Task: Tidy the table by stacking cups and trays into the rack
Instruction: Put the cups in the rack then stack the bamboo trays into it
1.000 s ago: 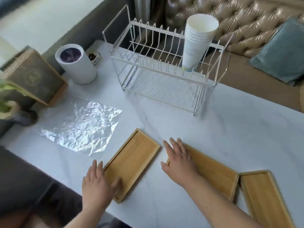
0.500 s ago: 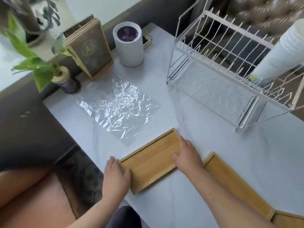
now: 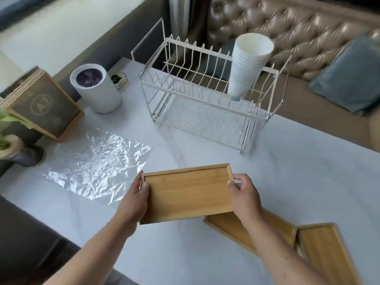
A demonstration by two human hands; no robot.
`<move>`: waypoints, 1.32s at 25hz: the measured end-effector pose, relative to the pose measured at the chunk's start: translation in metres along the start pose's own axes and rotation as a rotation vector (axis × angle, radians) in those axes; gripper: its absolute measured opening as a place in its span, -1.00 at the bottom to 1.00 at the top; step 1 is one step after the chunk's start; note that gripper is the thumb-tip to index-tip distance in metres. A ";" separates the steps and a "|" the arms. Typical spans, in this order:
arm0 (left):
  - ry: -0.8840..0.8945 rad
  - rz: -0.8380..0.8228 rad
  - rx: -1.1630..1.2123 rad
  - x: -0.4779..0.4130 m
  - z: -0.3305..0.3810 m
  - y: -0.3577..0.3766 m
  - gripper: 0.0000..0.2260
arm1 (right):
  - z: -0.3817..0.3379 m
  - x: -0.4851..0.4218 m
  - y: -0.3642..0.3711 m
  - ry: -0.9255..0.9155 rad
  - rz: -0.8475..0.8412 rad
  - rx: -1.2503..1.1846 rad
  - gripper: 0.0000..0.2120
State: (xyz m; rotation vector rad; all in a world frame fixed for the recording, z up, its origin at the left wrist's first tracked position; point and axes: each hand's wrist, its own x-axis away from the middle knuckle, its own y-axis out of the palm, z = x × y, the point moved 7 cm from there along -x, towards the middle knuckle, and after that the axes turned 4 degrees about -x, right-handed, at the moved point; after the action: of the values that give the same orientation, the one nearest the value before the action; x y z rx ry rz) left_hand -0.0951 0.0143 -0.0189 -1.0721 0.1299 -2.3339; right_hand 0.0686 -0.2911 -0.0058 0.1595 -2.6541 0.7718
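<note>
A bamboo tray (image 3: 187,192) hangs above the white marble table (image 3: 298,171), held level by its two short ends. My left hand (image 3: 136,199) grips the left end and my right hand (image 3: 243,197) grips the right end. A second bamboo tray (image 3: 275,227) lies flat on the table under my right wrist, partly hidden by it. A third tray (image 3: 327,251) lies at the front right. The white wire rack (image 3: 205,95) stands at the back of the table. A stack of white paper cups (image 3: 247,64) leans in its right end.
A crinkled sheet of foil (image 3: 96,161) lies left of the held tray. A white cylinder (image 3: 95,88), a wooden box (image 3: 41,104) and a potted plant (image 3: 12,145) stand along the left. A tufted sofa with a blue cushion (image 3: 347,79) is behind the table.
Both hands closed on the ends of the left tray and lifted it off the table, turning it level and toward the rack. The camera swung back to the right.
</note>
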 end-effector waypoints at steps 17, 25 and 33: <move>0.502 0.032 -0.905 0.042 0.033 0.200 -0.78 | 0.182 0.082 -0.153 0.327 0.274 0.147 -0.90; 0.526 0.063 -0.942 0.041 0.032 0.223 -0.71 | 0.179 0.077 -0.152 0.274 0.298 0.224 -0.86; 0.461 -0.075 -0.936 0.032 0.011 0.222 -0.70 | 0.193 0.077 -0.138 0.387 0.263 0.066 -0.72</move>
State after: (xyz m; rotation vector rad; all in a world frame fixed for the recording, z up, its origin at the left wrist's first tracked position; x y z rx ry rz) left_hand -0.0035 -0.1872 -0.0591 -0.8744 1.4820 -2.5736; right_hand -0.0358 -0.5114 -0.0590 -0.2994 -2.3057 0.8721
